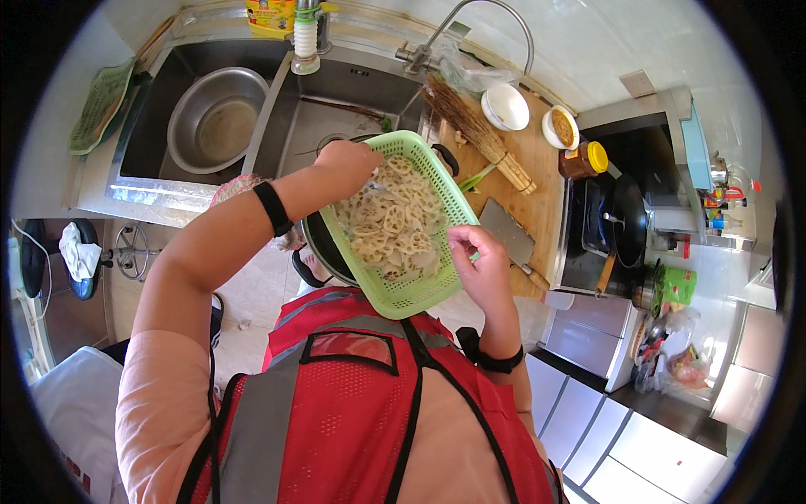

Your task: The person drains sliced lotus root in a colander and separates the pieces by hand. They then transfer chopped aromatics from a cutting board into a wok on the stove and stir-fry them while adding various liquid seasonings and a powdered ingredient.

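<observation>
A light green plastic basket [390, 302] full of sliced lotus root [397, 217] is close in front of me, tilted, above a dark pot [327, 252] with black handles that it partly covers. My left hand [352, 165] reaches over the basket's upper left corner, with its fingertips down at the slices; whether they pinch one is hidden. At the right rim is my right hand [480, 258], its thumb and curled fingers against the basket's edge. A cleaver [507, 230] lies on the wooden board [541, 220] just beyond this hand.
Behind the basket is a double steel sink [277, 113] with a metal basin [217, 120] in its left bowl. A straw whisk [482, 135], white bowls [505, 107] and a yellow-lidded jar [584, 159] stand or lie at the right, near a wok [630, 220] on the stove.
</observation>
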Motion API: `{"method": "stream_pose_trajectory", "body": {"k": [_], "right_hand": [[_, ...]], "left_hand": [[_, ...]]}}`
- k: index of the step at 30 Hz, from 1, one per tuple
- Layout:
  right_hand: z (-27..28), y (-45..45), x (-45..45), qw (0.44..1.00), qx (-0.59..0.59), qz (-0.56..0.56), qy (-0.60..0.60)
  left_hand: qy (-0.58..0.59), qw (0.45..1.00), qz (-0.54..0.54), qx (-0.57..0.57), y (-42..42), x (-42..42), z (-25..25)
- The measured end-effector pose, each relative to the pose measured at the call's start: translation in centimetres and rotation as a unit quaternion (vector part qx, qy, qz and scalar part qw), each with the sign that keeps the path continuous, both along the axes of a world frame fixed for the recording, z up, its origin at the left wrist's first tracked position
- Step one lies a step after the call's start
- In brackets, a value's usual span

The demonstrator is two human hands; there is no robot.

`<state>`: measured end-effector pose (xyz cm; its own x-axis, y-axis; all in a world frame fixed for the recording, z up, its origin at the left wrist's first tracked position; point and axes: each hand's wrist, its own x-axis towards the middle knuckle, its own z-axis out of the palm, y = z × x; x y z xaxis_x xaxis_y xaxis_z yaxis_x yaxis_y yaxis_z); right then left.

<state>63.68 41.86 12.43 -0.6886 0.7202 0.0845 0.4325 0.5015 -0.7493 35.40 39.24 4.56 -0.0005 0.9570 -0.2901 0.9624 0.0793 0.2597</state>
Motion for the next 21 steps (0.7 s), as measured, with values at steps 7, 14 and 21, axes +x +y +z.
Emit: {"method": "stream_pose_trajectory", "body": {"k": [7, 14, 21], "right_hand": [[-0.5, 0.2, 0.7, 1.000, -0.004, -0.011, 0.004], [-1.0, 0.2, 0.5, 1.000, -0.014, -0.020, 0.019], [-0.7, 0.3, 0.2, 1.000, -0.016, -0.017, 0.016]], "left_hand": [[0.016, 0.997, -0.073, 0.017, -0.4, -0.5, 0.5], [-0.438, 0.899, -0.006, 0.010, -0.9, -1.8, 0.6], [-0.403, 0.896, 0.066, -0.176, -1.7, 0.1, 1.4]]}}
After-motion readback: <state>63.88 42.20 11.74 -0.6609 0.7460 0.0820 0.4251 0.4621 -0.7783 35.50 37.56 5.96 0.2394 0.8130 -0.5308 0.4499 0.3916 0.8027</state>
